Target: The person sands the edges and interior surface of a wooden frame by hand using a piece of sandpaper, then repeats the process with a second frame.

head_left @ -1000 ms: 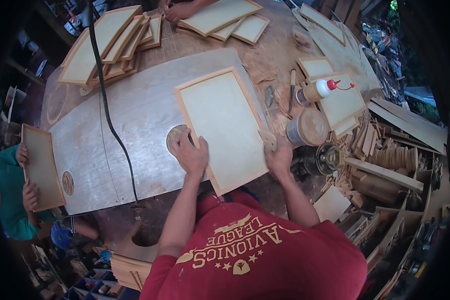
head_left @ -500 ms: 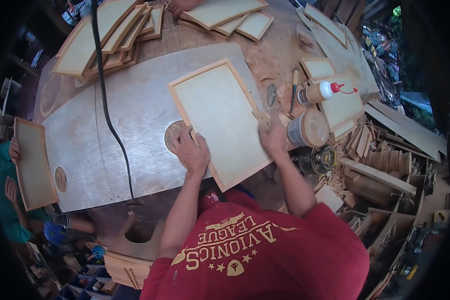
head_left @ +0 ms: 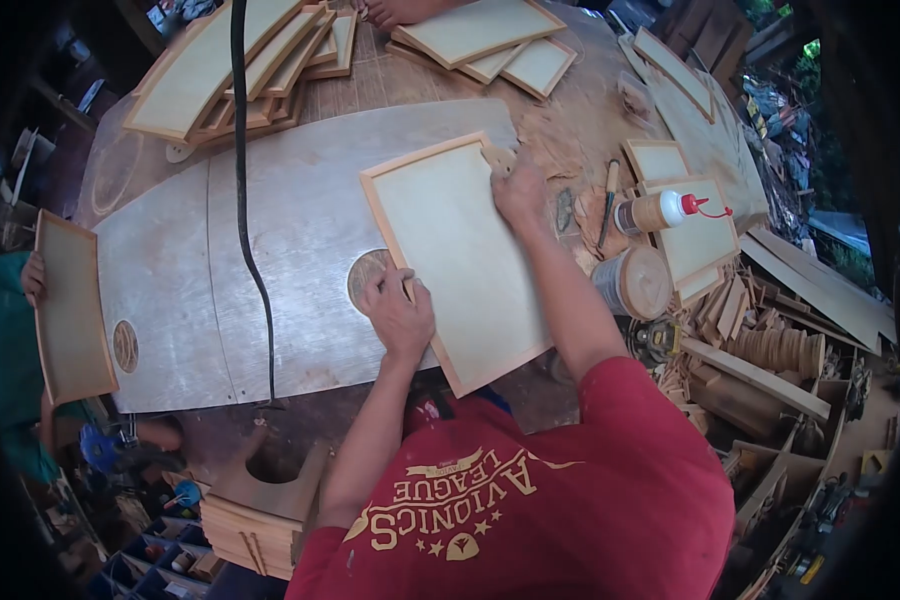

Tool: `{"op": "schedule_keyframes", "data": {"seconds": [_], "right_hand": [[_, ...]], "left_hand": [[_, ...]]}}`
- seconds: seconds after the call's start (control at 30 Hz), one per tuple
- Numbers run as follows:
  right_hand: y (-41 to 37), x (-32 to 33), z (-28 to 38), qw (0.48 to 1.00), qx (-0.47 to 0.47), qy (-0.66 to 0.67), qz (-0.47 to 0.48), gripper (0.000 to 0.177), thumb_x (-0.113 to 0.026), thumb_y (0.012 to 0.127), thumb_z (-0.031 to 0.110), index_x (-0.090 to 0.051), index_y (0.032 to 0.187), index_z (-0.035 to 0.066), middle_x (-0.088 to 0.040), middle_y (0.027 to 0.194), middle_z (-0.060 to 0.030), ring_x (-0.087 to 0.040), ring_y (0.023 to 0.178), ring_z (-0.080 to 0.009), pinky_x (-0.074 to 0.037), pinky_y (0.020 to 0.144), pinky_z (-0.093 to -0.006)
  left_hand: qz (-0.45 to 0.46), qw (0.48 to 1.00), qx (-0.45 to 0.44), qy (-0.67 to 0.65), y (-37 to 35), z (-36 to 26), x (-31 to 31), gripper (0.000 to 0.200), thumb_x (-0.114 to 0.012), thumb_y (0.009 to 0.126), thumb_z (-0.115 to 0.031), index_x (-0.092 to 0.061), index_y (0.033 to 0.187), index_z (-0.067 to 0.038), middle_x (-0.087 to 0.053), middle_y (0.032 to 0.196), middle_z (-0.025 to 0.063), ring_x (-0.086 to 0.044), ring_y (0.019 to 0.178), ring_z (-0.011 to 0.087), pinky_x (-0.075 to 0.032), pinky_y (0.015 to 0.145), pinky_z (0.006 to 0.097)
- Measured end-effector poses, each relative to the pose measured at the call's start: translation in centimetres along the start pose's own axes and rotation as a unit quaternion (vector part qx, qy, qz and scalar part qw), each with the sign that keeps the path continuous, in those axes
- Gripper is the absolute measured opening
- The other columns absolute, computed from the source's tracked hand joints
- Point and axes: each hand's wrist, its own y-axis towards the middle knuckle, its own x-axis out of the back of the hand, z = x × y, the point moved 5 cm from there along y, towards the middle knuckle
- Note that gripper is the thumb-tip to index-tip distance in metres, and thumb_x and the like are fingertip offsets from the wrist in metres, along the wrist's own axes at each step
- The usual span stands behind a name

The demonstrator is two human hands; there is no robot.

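We steady a frame (head_left: pixel 465 275) over the board (head_left: pixel 300 200) and hold a wood piece (head_left: pixel 498 160) at its rim.

Our left hand (head_left: pixel 402 315) has its grip closed on the rim near the frame's eight o'clock; our right hand (head_left: pixel 520 190) pinches the wood piece by the rim near one o'clock, partly hiding it. The frame's six o'clock end passes the board's near edge. From the frame, we see a bottle (head_left: pixel 652 213) between two and three o'clock, a tub (head_left: pixel 635 283) at three, a stack (head_left: pixel 185 90) on the tabletop (head_left: pixel 365 88) toward ten, and another person's hand (head_left: pixel 33 276) on a second frame (head_left: pixel 72 310) at nine.
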Motion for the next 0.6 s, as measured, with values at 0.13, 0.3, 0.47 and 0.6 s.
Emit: {"op": "schedule_keyframes", "data": {"seconds": [0.13, 0.3, 0.47, 0.6], "right_hand": [[2.8, -0.3, 1.9, 0.993, -0.018, -0.089, 0.082, 0.049, -0.073, 0.084, 0.023, -0.061, 0.127, 0.002, -0.071, 0.117, -0.0252, -0.068, 0.109, -0.0435, -0.054, 0.095, -0.0508], [4.3, 0.6, 4.6, 0.986, 0.032, -0.126, 0.104, 0.041, -0.069, 0.087, 0.028, -0.069, 0.121, 0.005, -0.073, 0.114, -0.0230, -0.069, 0.108, -0.0414, -0.055, 0.094, -0.0498], [6.6, -2.0, 1.9, 0.989, 0.005, -0.081, 0.124, 0.037, -0.068, 0.090, 0.034, -0.074, 0.111, 0.005, -0.075, 0.105, -0.0236, -0.071, 0.105, -0.0411, -0.055, 0.092, -0.0484], [6.0, -1.0, 0.2, 0.995, -0.021, -0.034, 0.090, 0.036, -0.072, 0.089, 0.034, -0.076, 0.109, 0.004, -0.076, 0.099, -0.0218, -0.073, 0.100, -0.0364, -0.055, 0.089, -0.0457]], "left_hand": [[0.009, 0.999, -0.006, 0.030, 0.0, 0.2, -0.1, 0.046, -0.067, 0.089, -0.019, -0.061, 0.131, -0.002, -0.068, 0.126, 0.0096, -0.053, 0.117, 0.0336, -0.033, 0.108, 0.0511], [0.005, 1.000, 0.008, -0.020, 0.2, -0.1, 0.0, 0.032, -0.068, 0.087, -0.018, -0.065, 0.117, -0.007, -0.066, 0.136, 0.0133, -0.054, 0.117, 0.0346, -0.033, 0.108, 0.0507], [-0.002, 1.000, -0.010, 0.018, 0.3, -0.6, 0.4, 0.038, -0.068, 0.086, -0.017, -0.065, 0.122, -0.005, -0.070, 0.121, 0.0093, -0.054, 0.117, 0.0340, -0.034, 0.108, 0.0505], [-0.019, 1.000, -0.013, -0.005, 0.3, -0.6, 0.3, 0.037, -0.067, 0.086, -0.017, -0.065, 0.121, -0.004, -0.070, 0.121, 0.0090, -0.054, 0.117, 0.0342, -0.034, 0.107, 0.0506]]}}
